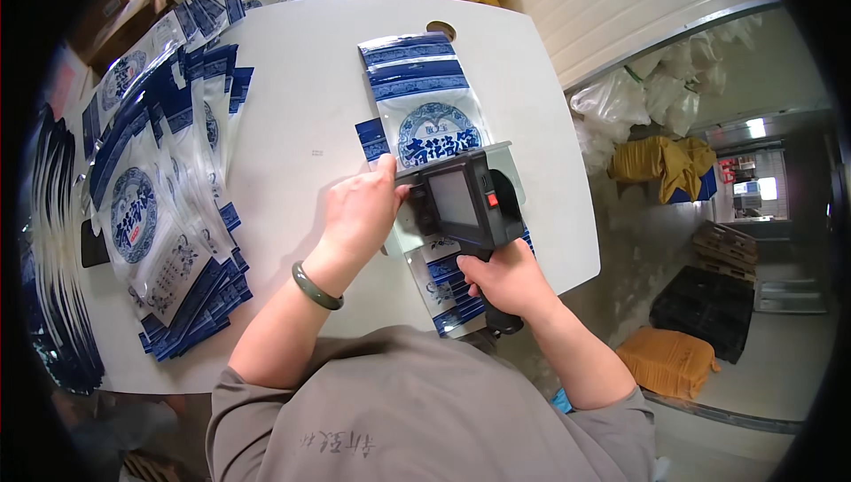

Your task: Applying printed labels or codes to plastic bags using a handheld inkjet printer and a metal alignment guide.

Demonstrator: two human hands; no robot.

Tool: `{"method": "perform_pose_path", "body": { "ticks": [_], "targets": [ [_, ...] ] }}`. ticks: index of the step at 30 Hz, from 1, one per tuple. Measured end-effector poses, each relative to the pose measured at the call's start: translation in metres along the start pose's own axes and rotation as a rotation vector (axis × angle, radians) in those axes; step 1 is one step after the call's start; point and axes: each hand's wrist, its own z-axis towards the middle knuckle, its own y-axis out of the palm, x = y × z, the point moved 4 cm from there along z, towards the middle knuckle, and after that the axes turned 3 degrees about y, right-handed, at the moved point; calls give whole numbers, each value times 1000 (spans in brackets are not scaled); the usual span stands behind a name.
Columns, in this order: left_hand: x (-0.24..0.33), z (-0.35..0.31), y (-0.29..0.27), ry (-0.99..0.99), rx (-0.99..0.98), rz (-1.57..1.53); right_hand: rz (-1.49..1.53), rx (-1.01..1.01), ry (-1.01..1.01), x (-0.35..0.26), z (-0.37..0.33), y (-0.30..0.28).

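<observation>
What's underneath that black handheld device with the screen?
Blue-and-white bags and a pale plate stick out from under the device; what it covers cannot be seen.

Black device (pixel 459 200), blue-patterned white pouch (pixel 432 109)

Downward fisheye view from head height

Near the desk's (pixel 292 127) right edge, a black handheld device (pixel 458 201) is covering part of the blue-and-white bags (pixel 434 96); the right grip (pixel 510 278) is partly hiding the device's handle (pixel 501 319). A grey shirt (pixel 425 411) is concealing the near edge's middle.
</observation>
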Motion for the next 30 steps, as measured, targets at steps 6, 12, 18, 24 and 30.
{"method": "perform_pose_path", "body": {
  "ticks": [6,12,18,24,30],
  "targets": [
    [1,0,1,-36,-23,23,-10,31,14,4,4,-11],
    [1,2,-2,-74,-54,-17,117,174,129,31,18,-89],
    [-6,2,-4,-160,11,-134,558,380,-161,69,8,-112],
    [3,-7,-9,-173,-176,-435,854,399,-332,102,14,-91],
    [27,-42,-10,-4,-194,-385,990,164,-311,103,0,-74]
  ]
}}
